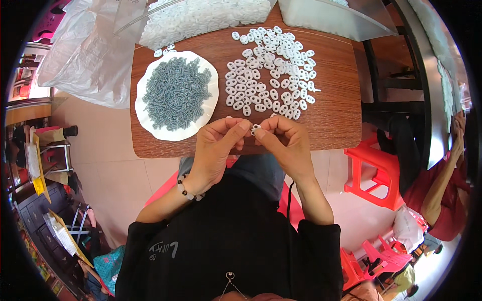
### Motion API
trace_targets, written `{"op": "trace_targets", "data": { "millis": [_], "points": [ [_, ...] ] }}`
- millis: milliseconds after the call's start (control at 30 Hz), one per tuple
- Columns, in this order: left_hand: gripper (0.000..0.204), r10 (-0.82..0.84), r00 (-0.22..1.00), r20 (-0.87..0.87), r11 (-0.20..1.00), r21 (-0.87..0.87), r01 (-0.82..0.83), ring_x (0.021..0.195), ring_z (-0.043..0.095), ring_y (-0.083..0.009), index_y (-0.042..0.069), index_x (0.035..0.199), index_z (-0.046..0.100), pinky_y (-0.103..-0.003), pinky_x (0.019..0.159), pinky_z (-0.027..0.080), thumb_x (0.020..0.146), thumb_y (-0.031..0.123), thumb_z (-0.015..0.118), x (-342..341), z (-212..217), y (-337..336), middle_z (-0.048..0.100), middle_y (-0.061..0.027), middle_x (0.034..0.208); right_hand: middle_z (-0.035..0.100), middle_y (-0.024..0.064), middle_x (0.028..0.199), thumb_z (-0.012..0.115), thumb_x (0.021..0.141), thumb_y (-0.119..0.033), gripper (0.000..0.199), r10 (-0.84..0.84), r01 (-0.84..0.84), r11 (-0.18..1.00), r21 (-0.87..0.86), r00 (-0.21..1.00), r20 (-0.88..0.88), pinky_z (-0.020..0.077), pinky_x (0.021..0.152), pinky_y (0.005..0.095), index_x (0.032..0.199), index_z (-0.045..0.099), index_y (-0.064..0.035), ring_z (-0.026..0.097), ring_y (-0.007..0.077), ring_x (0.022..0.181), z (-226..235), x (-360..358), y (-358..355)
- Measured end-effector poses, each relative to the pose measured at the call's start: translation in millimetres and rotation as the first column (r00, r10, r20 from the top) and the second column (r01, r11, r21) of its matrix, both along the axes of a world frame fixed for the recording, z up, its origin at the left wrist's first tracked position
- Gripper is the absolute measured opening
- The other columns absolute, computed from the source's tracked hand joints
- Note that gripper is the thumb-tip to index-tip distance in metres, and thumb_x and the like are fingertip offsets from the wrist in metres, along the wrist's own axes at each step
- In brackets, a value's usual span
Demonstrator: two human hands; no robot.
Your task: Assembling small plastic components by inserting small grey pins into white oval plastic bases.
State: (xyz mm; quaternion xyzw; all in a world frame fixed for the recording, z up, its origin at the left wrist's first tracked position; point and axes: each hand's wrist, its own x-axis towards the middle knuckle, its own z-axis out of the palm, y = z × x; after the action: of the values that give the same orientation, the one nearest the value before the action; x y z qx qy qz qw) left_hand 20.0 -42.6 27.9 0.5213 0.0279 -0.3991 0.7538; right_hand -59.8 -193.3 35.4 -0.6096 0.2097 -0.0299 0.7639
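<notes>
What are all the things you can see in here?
Table: one, brown, middle
Plate: one, white, table's left
Tiny pieces: very many, grey-blue, on plate
Two-holed pieces: dozens, white, across table
Plastic tubs: two, see-through, table's far edge
Big plastic bag: one, white, left of table
Stool: one, red, right of table
Other people: several, mixed clothes, picture's edges
Held piece: one, white, at fingertips
Bracelet: one, black-and-white, left wrist
Shirt: one, black, below hands
Left hand: one, bare, near held piece
Right hand: one, bare, pinching held piece

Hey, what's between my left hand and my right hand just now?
In the head view, a small white piece with dark holes sits between your left hand and right hand, at the fingertips.
</notes>
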Motion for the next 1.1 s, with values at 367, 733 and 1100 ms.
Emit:
{"op": "trace_targets", "data": {
  "millis": [367,733,1100],
  "points": [
    [0.015,-0.028,0.998,0.053,0.998,0.056,0.025,0.065,0.053,-0.0044,0.003,0.095,0.068,-0.019,0.060,0.041,0.091,0.018,0.066,1.4,1.6,0.9,0.066,-0.0003,0.080,0.063,-0.0003,0.074,0.067,0.087,-0.012,0.011,0.037,-0.038,0.993,-0.110,0.999,-0.014,0.0420,0.059,0.0174,0.085,0.063,-0.0022,0.055,0.0027,0.066,3.1,-0.1,-5.9],
    [0.015,-0.039,0.991,0.127,0.995,0.097,0.027,0.065,0.053,-0.0037,0.002,0.095,0.069,-0.018,0.060,0.041,0.089,0.017,0.068,1.2,-1.5,3.0,0.067,-0.0004,0.080,0.063,-0.0001,0.072,0.068,0.084,-0.010,0.012,0.017,-0.021,0.989,-0.144,0.999,-0.027,0.0423,0.059,0.0196,0.083,0.065,0.0016,0.052,0.0031,0.065,0.4,3.5,-2.0],
    [0.015,-0.034,0.971,0.235,0.994,0.105,0.010,0.064,0.054,-0.0044,-0.001,0.094,0.069,-0.018,0.059,0.043,0.087,0.013,0.070,1.7,-2.1,3.8,0.067,-0.0017,0.080,0.063,-0.0006,0.074,0.065,0.088,-0.009,0.008,0.066,-0.069,0.983,-0.170,0.998,-0.023,0.0424,0.061,0.0171,0.085,0.063,-0.0007,0.055,0.0025,0.068,-0.9,2.9,0.9]
  ]
}}
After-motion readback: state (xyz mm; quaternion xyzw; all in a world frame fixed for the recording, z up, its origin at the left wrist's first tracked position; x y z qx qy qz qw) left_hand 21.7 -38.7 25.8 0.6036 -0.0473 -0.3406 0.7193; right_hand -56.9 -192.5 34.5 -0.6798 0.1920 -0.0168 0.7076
